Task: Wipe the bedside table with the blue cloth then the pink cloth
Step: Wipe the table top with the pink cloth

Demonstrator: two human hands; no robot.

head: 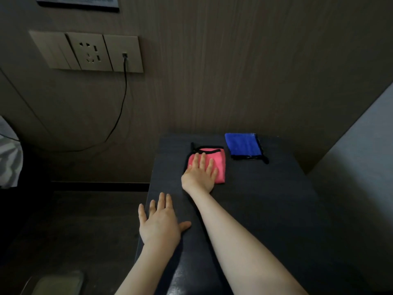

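A folded pink cloth (220,161) with black trim lies on the dark bedside table (265,199), toward its far left. My right hand (201,173) presses flat on the pink cloth, fingers straight and spread. To the right of it, near the back wall, a folded blue cloth (243,145) with black trim lies untouched. My left hand (159,222) rests flat at the table's left edge, fingers straight, holding nothing.
A wood-panelled wall stands behind the table, with a socket plate (89,52) at upper left and a black cable (123,99) hanging from it. A pale wall (361,156) borders the table on the right. Dark floor lies to the left.
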